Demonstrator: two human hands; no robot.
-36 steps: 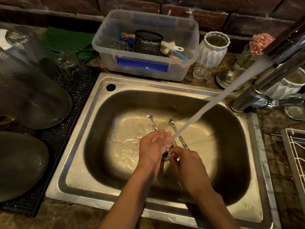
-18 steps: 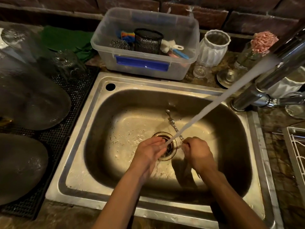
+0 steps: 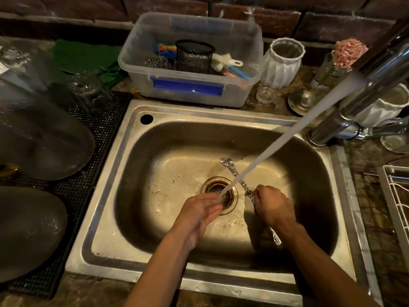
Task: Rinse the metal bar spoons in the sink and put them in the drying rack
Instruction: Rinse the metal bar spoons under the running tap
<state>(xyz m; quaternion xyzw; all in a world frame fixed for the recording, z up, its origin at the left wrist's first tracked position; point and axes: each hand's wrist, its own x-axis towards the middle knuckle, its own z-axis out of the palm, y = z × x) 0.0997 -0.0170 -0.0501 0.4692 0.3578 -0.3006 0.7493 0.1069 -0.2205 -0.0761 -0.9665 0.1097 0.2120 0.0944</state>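
A steel sink is set in a dark stone counter below a brick wall. No writing can be read. The spoons are gripped in the closed right hand above the basin, beside the drain. The left hand is held open, fingers flat, under the stream. The white rack is seen at the right edge.

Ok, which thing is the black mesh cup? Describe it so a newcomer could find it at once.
Start at the steel sink and look just behind its back rim, to the clear plastic tub with a blue handle. The black mesh cup stands upright in its middle. It is the only dark, see-through cylinder there, taller than the steel scourer on its left and the brushes on its right.
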